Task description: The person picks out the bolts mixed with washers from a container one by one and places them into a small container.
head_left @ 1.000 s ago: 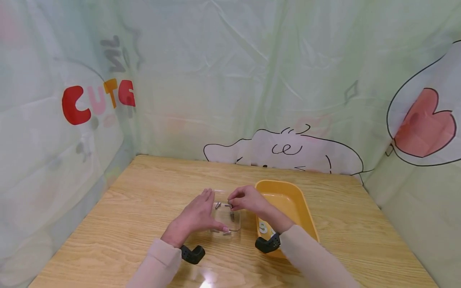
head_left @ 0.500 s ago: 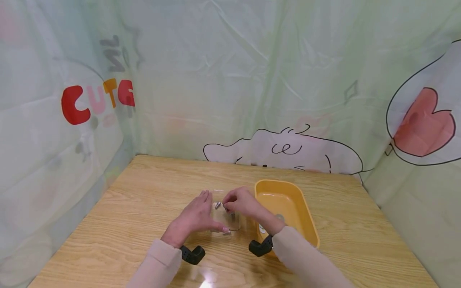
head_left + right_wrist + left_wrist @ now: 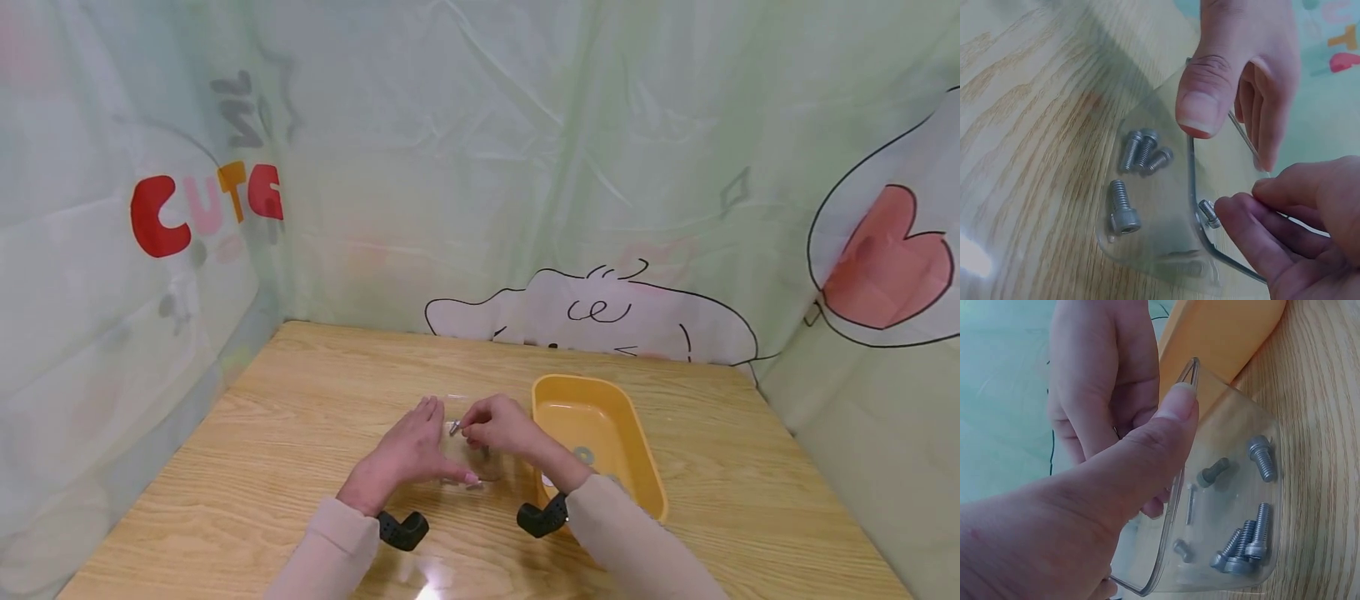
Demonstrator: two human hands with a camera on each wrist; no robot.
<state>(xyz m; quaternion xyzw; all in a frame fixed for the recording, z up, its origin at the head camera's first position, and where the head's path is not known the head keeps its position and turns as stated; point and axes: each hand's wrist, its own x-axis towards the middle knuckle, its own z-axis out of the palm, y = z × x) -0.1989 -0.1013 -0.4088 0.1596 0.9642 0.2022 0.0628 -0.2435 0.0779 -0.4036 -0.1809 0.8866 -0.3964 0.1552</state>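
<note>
A clear plastic box (image 3: 489, 475) with several metal hex-socket screws (image 3: 1125, 219) in it lies on the wooden table. My left hand (image 3: 408, 450) holds it, the thumb over the near rim and the fingers along the left side. My right hand (image 3: 504, 427) reaches in from the right, thumb and fingers bent together. One screw (image 3: 454, 427) shows just left of its fingertips. In the right wrist view, a screw end (image 3: 1209, 212) appears beside the index fingertip; whether the fingers touch it is unclear. Anything between thumb and fingers is hidden.
A yellow tray (image 3: 637, 442) stands to the right of the box, partly under my right forearm. Pale washers (image 3: 583, 455) lie in it. A printed curtain (image 3: 420, 208) rises behind the table and along both sides.
My right hand has moved a little left and down over the box, to the screw on its left. A screw by its fingertips earlier is out of sight. The left hand stays put.
</note>
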